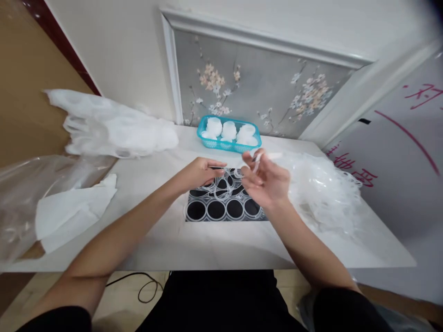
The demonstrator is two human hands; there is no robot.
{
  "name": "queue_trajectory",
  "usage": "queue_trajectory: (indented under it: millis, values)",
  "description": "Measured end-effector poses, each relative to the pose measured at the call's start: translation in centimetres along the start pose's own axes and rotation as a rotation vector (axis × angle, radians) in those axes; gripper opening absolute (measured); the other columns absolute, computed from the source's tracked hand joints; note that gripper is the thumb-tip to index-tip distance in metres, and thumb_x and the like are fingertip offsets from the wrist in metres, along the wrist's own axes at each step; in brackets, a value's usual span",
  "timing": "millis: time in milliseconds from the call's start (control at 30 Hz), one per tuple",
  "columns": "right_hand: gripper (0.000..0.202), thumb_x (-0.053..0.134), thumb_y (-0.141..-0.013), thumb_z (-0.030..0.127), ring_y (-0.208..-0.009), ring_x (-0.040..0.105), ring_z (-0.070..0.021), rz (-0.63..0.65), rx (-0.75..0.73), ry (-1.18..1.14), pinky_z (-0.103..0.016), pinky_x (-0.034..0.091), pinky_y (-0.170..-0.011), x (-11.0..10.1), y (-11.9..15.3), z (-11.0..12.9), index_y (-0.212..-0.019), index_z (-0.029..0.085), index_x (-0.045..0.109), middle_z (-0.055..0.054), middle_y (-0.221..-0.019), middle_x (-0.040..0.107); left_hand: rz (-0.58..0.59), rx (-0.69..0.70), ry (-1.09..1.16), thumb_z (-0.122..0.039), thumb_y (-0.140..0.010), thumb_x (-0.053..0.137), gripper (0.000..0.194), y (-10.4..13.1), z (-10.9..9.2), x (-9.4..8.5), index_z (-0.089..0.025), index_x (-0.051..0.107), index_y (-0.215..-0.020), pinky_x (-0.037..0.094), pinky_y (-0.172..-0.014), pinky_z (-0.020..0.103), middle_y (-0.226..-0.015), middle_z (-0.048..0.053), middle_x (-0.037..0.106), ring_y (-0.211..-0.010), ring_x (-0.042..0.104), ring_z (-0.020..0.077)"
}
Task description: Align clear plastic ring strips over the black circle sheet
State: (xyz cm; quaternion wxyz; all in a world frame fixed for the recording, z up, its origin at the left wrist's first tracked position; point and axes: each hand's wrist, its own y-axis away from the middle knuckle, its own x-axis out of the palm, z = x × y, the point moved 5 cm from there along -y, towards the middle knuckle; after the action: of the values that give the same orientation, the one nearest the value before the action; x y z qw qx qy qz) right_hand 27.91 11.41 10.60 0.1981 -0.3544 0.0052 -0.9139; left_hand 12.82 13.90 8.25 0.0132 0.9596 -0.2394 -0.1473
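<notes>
A black mat [216, 210] printed with rows of white-edged circles lies on the white table. Several clear and white rings [221, 186] rest loosely over its upper part. Over the mat's upper left corner is my left hand [200, 174], its fingers stretched out to the right and apart, with nothing seen in them. My right hand [265, 180] is raised above the mat's right side, fingers curled around a thin white ring-like piece [256, 162] that is blurred.
Behind the mat stands a blue basket [228, 147] of white items. White bagged rings [121, 133] lie at the back left, a clear bag of rings [325, 193] at the right, and a white cloth-like sheet [74, 210] at the left.
</notes>
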Motion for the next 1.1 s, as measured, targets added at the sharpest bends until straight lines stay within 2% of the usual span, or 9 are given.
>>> queue_trajectory:
  millis: [100, 167, 267, 333, 500, 733, 833, 967, 1100]
  values:
    - [0.014, 0.068, -0.074, 0.026, -0.042, 0.027, -0.0016, -0.083, 0.118, 0.114, -0.019, 0.017, -0.04, -1.8, 1.0, -4.4, -0.069, 0.019, 0.057, 0.003, -0.071, 0.059, -0.11, 0.008, -0.473, -0.041, -0.083, 0.055, 0.036, 1.5, 4.0, -1.9, -0.016, 0.071, -0.104, 0.024, -0.049, 0.024, -0.053, -0.001, 0.051, -0.047, 0.039, 0.009]
    - [0.017, 0.069, -0.074, 0.027, -0.04, 0.026, -0.0024, -0.095, 0.174, 0.185, -0.02, 0.015, -0.04, -2.7, 1.5, -7.2, -0.068, 0.018, 0.056, 0.006, -0.056, 0.048, -0.127, 0.012, -0.704, -0.044, -0.086, 0.05, 0.038, 2.5, 6.4, -2.4, -0.021, 0.07, -0.108, 0.028, -0.054, 0.025, -0.062, 0.002, 0.06, -0.054, 0.048, 0.0117]
    - [0.019, 0.069, -0.075, 0.033, -0.039, 0.025, -0.0043, -0.064, 0.215, 0.421, -0.021, 0.015, -0.04, -3.2, 2.0, -10.1, -0.071, 0.017, 0.058, 0.009, -0.045, 0.033, -0.013, 0.022, -0.925, -0.055, -0.085, 0.049, 0.047, 3.3, 8.8, -2.1, -0.026, 0.063, -0.12, 0.032, -0.059, 0.025, -0.072, 0.003, 0.067, -0.064, 0.057, 0.0165]
    - [0.022, 0.068, -0.077, 0.036, -0.041, 0.027, -0.0053, -0.037, 0.209, 0.629, -0.022, 0.016, -0.041, -3.2, 2.2, -11.2, -0.073, 0.016, 0.061, 0.008, -0.045, 0.033, 0.048, 0.039, -1.013, -0.055, -0.085, 0.048, 0.047, 3.3, 9.5, -1.9, -0.027, 0.062, -0.12, 0.033, -0.06, 0.026, -0.078, 0.004, 0.07, -0.069, 0.06, 0.0184]
    - [0.023, 0.062, -0.082, 0.037, -0.05, 0.035, -0.0077, 0.067, 0.125, 1.008, -0.024, 0.025, -0.046, -3.1, 3.0, -12.4, -0.08, 0.015, 0.066, 0.003, -0.057, 0.047, -0.029, 0.013, -1.063, -0.037, -0.091, 0.04, 0.03, 2.8, 9.6, -2.7, -0.023, 0.066, -0.096, 0.031, -0.058, 0.025, -0.075, 0.002, 0.07, -0.064, 0.059, 0.016]
    - [0.02, 0.058, -0.086, 0.034, -0.05, 0.041, -0.0083, 0.175, 0.077, 1.13, -0.023, 0.031, -0.047, -2.7, 3.6, -12.7, -0.085, 0.016, 0.067, -0.001, -0.066, 0.059, -0.109, 0.057, -0.969, -0.042, -0.088, 0.044, 0.031, 2.9, 9.2, -3.4, -0.022, 0.066, -0.094, 0.029, -0.056, 0.025, -0.065, 0.0, 0.064, -0.056, 0.052, 0.0131]
    - [0.019, 0.059, -0.085, 0.032, -0.051, 0.043, -0.0084, 0.196, 0.073, 1.138, -0.023, 0.033, -0.047, -2.6, 3.7, -12.7, -0.085, 0.015, 0.068, -0.002, -0.069, 0.062, 0.006, 0.095, -0.898, -0.045, -0.083, 0.052, 0.029, 3.5, 8.4, -3.3, -0.022, 0.067, -0.088, 0.029, -0.056, 0.024, -0.063, -0.002, 0.061, -0.053, 0.049, 0.0107]
    - [0.017, 0.059, -0.085, 0.03, -0.051, 0.045, -0.0086, 0.218, 0.07, 1.143, -0.023, 0.035, -0.048, -2.6, 3.8, -12.9, -0.084, 0.017, 0.068, -0.003, -0.071, 0.064, 0.304, -0.016, -0.863, -0.048, -0.072, 0.062, 0.028, 4.8, 8.3, -2.6, -0.021, 0.067, -0.068, 0.028, -0.054, 0.024, -0.063, -0.001, 0.063, -0.054, 0.051, 0.0111]
    - [0.018, 0.059, -0.085, 0.032, -0.052, 0.047, -0.0089, 0.207, 0.05, 1.147, -0.023, 0.036, -0.048, -2.6, 3.6, -12.8, -0.085, 0.017, 0.069, -0.003, -0.072, 0.065, 0.431, -0.067, -0.856, -0.045, -0.073, 0.06, 0.025, 6.1, 8.0, -1.9, -0.022, 0.07, -0.07, 0.029, -0.057, 0.025, -0.07, 0.0, 0.067, -0.058, 0.053, 0.0125]
